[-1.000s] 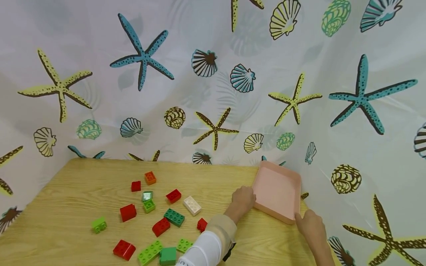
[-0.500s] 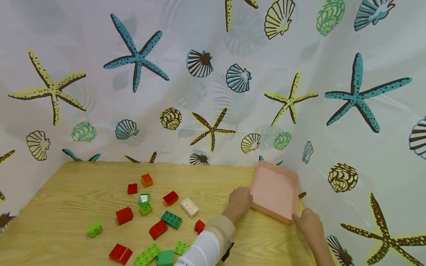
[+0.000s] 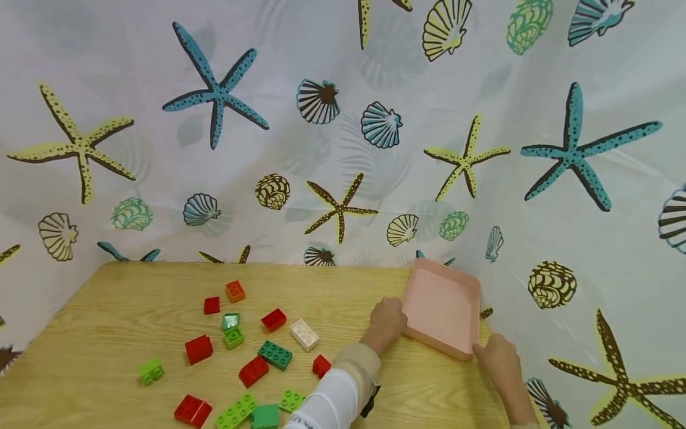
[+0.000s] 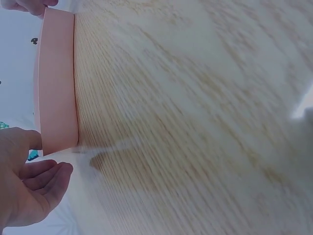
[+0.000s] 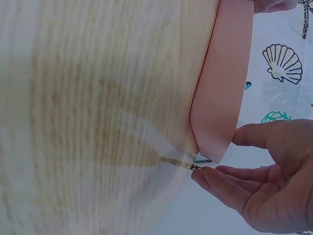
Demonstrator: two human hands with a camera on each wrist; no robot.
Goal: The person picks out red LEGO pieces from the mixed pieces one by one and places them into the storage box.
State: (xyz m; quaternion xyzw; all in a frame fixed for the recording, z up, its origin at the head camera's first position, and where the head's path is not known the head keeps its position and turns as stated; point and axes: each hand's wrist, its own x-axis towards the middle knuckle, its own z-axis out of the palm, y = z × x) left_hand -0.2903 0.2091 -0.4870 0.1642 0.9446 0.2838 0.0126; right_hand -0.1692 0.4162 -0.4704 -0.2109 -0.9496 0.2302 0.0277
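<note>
A shallow pink tray [image 3: 439, 307] lies at the right end of the wooden table. My left hand [image 3: 387, 322] is at its near left corner. In the left wrist view, the thumb reaches over the rim of the tray [image 4: 57, 83] while the curled fingers [image 4: 51, 178] are outside the wall. My right hand [image 3: 499, 360] holds the near right corner. The right wrist view has that thumb [image 5: 252, 134] against the rim of the tray [image 5: 222, 73], with the fingers [image 5: 230, 186] along the outer side.
Toy building bricks lie scattered left of my left arm, among them a white brick [image 3: 304, 335], a dark green brick [image 3: 275, 354], a red brick [image 3: 193, 411] and a light green brick [image 3: 151, 372]. A curtain [image 3: 343, 131] printed with starfish and shells hangs behind and right of the table.
The head view has swung slightly right, so the scene sits a little further left. Both hands stay at the tray's near corners, and the bricks lie as before.
</note>
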